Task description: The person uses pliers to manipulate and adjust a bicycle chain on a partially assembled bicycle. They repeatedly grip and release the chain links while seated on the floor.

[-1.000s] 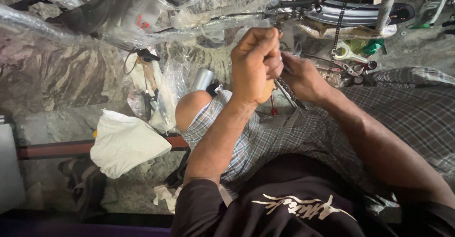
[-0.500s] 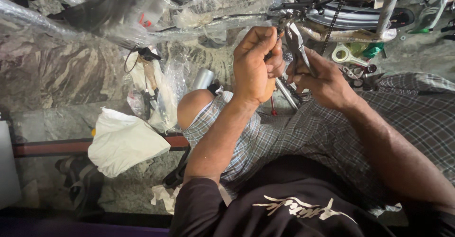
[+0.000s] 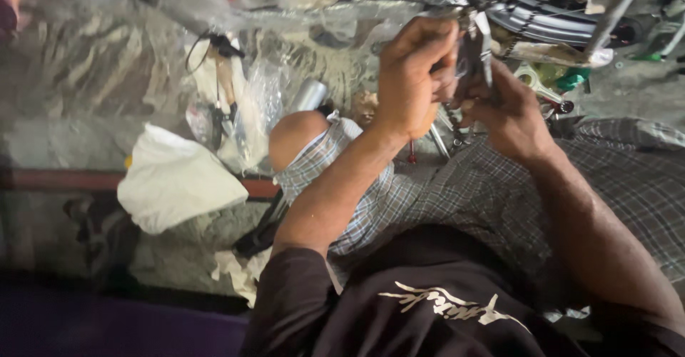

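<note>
While loose odds and ends lie scattered over the rough stone floor (image 3: 78, 78), a seated person in a dark shirt and checked cloth works with both hands raised to a small metal part on a bicycle. At far left a white plastic bag (image 3: 175, 178) lies crumpled beside a reddish bar (image 3: 64, 180) that runs along the ground; just right of it sit clear plastic wrappings (image 3: 250, 107), a black cable and a shiny metal cylinder (image 3: 309, 94) near the person's bare knee (image 3: 296, 136). Further right, the left hand (image 3: 414, 78) is curled tight, its grip clamped on the upper end of a slim metal tool (image 3: 477, 46) held upright against the bicycle part. The right hand (image 3: 510, 114) is closed from below around the lower end of the same tool and the fitting beside it, fingers wrapped and touching the left hand's knuckles. Above and to the right run a bicycle chain and the dark rim of a wheel (image 3: 556, 18). Judging by both hands locked on the tool and the fitting half hidden behind them, the work on the part looks to be midway: the tool is engaged, nothing has been set down, and whether the fitting is loose or tight cannot be told.
</note>
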